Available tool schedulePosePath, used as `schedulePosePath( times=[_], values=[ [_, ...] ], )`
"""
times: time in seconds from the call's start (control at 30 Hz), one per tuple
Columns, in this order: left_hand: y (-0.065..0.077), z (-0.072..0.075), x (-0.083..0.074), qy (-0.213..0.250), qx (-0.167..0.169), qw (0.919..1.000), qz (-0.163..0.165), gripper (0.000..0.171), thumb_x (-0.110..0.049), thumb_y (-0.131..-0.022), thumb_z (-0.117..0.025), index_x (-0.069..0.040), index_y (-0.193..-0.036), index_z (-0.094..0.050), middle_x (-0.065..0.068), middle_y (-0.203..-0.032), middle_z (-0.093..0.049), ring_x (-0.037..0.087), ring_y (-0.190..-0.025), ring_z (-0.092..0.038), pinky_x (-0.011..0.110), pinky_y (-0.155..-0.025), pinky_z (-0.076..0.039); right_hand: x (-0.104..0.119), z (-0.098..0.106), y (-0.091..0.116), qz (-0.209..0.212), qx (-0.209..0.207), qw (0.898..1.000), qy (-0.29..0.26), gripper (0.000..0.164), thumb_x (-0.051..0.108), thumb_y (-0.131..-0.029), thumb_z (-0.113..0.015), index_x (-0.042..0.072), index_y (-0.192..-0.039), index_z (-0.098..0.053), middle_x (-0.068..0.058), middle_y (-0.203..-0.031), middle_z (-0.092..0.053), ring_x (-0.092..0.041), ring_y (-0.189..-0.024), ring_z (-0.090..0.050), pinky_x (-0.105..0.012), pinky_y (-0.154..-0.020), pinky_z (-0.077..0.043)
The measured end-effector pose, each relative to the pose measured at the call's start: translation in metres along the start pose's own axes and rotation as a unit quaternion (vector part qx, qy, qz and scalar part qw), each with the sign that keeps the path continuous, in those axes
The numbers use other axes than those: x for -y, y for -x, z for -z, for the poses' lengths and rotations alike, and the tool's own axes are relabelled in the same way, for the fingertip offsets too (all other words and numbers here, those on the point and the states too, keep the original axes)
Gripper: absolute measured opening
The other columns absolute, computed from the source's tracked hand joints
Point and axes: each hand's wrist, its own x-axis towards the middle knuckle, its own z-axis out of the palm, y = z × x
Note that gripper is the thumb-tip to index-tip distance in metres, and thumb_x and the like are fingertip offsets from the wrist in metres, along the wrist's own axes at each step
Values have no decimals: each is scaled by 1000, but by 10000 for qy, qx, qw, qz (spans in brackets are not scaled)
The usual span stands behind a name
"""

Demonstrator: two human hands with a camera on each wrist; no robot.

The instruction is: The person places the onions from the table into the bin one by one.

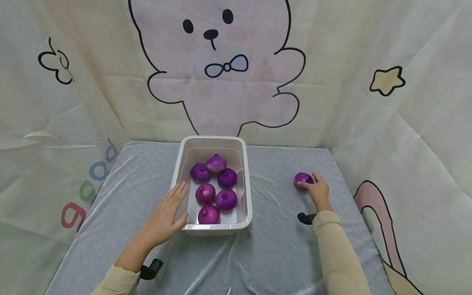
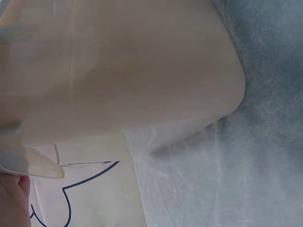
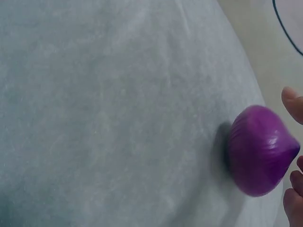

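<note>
A white plastic bin [image 1: 245,221] stands on the table and holds several glossy purple onions [image 1: 226,199]. My left hand [image 1: 162,219] rests on the bin's left rim with its fingers straight; in the left wrist view the bin's outer wall [image 2: 142,71] takes up much of the picture. To the right of the bin, a single purple onion [image 1: 301,180] sits on the cloth. Around its pointed tip is my right hand [image 1: 318,190], thumb and fingers spread. The right wrist view shows a gap between those fingers [image 3: 294,203] and the onion [image 3: 260,151].
Grey velvety cloth [image 1: 273,250] covers the table and is slightly wrinkled. Pale printed curtains [image 1: 228,102] hang close behind the table and on both sides. A black strap piece [image 1: 151,269] sits at the left wrist, and another black piece [image 1: 306,218] at the right wrist.
</note>
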Motion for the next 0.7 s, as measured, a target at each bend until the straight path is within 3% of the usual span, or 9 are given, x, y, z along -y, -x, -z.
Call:
schedulePosePath(
  times=[0.3,0.5,0.6,0.7],
  values=[
    [1,1,0,-2,86,9999,110,69,-26,-92,-58,4,-151,-36,18,-160,-34,38,-148,-32,11,-120,10,-17,-8,-8,-100,-83,9997,-199,90,20,-88,-76,0,-156,-22,-28,-161,-22,-40,-152,-21,-49,-125,-22],
    [1,0,1,-3,135,9998,174,70,-27,-93,-59,2,-152,-35,15,-162,-33,36,-149,-31,19,-125,3,-24,-17,-9,-55,-437,9987,-248,83,19,-87,-76,-3,-153,-31,-28,-157,-32,-42,-149,-28,-50,-124,-25],
    [0,0,1,6,139,9997,181,71,-26,-93,-60,1,-152,-35,15,-162,-32,35,-150,-31,19,-125,3,-16,-19,-9,-37,-582,9979,-277,82,21,-86,-77,-3,-152,-34,-27,-156,-35,-42,-148,-30,-51,-123,-27],
    [0,0,1,14,141,9997,188,71,-26,-92,-60,2,-152,-35,15,-162,-32,36,-149,-31,14,-121,8,8,-21,-8,106,-527,9979,-366,83,25,-85,-79,0,-152,-35,-24,-156,-37,-39,-148,-32,-50,-122,-29]
  ],
)
